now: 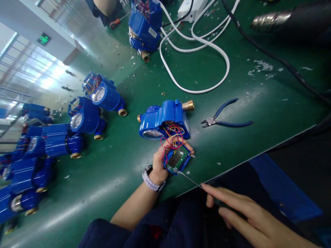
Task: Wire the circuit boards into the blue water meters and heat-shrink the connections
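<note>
The blue meter (pixel 165 119) nearest the hands lies on the bench (pixel 222 151) with its housing open; the circuit board (pixel 178 156), in its blue frame, is held outside it, just on the meter's near side. Coloured wires (pixel 173 132) already run between them. The left hand (pixel 159 162) has its grip closed round the frame; the right hand (pixel 240 206), farther out on the meter's near side, pinches a screwdriver (pixel 191 180) whose tip is at the board's corner. Whether a fastening there is tight, I cannot tell. I judge the work partway: the board is wired but not yet inside the meter. Pliers (pixel 217 119) lie untouched to the meter's right.
</note>
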Tool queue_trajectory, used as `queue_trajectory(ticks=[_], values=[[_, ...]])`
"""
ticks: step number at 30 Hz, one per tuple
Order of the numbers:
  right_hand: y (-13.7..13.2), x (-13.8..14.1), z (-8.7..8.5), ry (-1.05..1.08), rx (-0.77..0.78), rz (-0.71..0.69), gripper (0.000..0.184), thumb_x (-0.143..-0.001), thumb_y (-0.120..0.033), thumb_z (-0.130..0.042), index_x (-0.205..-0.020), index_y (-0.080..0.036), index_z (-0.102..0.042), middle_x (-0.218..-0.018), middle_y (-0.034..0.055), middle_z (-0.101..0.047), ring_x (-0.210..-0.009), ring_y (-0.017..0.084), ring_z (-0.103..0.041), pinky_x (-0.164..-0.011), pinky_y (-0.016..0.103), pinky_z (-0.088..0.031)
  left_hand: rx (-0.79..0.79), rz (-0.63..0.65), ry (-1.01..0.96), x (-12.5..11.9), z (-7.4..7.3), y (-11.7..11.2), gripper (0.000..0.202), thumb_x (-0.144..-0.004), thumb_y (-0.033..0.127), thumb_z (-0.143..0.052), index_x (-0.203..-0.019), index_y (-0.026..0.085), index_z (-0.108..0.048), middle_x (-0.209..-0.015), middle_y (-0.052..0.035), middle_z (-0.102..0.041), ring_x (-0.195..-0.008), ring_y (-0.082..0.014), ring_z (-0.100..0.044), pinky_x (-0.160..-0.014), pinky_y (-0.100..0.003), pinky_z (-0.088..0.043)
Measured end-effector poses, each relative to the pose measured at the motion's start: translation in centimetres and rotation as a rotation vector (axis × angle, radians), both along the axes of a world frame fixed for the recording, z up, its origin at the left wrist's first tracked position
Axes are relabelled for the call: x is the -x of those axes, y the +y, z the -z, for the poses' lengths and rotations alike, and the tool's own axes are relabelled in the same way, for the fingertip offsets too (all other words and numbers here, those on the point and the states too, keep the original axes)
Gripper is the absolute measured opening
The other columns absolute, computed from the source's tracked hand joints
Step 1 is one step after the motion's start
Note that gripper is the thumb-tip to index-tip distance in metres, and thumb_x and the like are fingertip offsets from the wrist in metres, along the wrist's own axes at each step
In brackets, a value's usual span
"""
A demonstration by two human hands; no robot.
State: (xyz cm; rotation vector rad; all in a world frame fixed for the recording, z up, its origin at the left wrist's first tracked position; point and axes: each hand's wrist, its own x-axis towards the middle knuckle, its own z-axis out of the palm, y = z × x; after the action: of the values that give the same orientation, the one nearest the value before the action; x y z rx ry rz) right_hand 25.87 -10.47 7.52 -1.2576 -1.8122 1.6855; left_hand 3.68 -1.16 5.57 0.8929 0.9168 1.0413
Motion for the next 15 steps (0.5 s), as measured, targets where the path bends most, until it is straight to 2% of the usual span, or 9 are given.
queue_trajectory(ticks=[3, 5, 10, 15], values=[[1.5, 0.1, -0.2, -0.093, -0.414, -0.048, 0.047, -0.096, -0.012, -0.039, -0.139, -0.025, -0.052, -0.118, 0.0069, -0.070, -0.106, 0.015, -0.067, -0.091, 0.026, -0.055, -0.025, -0.009, 0.006, -0.1, -0.4, 0.1, 0.044, -0.085, 0.054, -0.050, -0.100, 0.016, -0.067, -0.085, -0.0125, -0.072, -0.076, -0.0301, -0.069, -0.078, -0.049, -0.057], [2.4, 0.4, -0.4, -0.156, -0.576, -0.084, 0.050, -0.093, -0.007, -0.037, -0.138, -0.022, -0.054, -0.112, 0.0076, -0.071, -0.093, 0.015, -0.071, -0.082, 0.025, -0.059, -0.027, -0.011, 0.005, -0.1, -0.5, 0.1, 0.043, -0.086, 0.053, -0.050, -0.101, 0.017, -0.067, -0.084, -0.0122, -0.072, -0.075, -0.0300, -0.068, -0.077, -0.049, -0.057], [3.4, 0.7, -1.5, -0.284, -0.766, -0.147, 0.053, -0.084, -0.001, -0.037, -0.128, -0.017, -0.061, -0.094, 0.0084, -0.073, -0.066, 0.015, -0.070, -0.059, 0.024, -0.060, 0.026, 0.013, 0.010, 0.1, 0.0, 0.0, 0.042, -0.088, 0.052, -0.045, -0.101, 0.019, -0.067, -0.087, -0.0134, -0.072, -0.079, -0.0313, -0.068, -0.081, -0.051, -0.055], [3.8, 0.9, -2.9, -0.324, -0.824, -0.154, 0.057, -0.074, 0.002, -0.037, -0.120, -0.017, -0.065, -0.089, 0.0063, -0.074, -0.055, 0.014, -0.068, -0.043, 0.024, -0.053, -0.003, 0.045, -0.029, 0.2, 0.0, 0.0, 0.047, -0.088, 0.050, -0.043, -0.111, 0.016, -0.066, -0.088, -0.0122, -0.071, -0.079, -0.0289, -0.067, -0.081, -0.047, -0.053]])
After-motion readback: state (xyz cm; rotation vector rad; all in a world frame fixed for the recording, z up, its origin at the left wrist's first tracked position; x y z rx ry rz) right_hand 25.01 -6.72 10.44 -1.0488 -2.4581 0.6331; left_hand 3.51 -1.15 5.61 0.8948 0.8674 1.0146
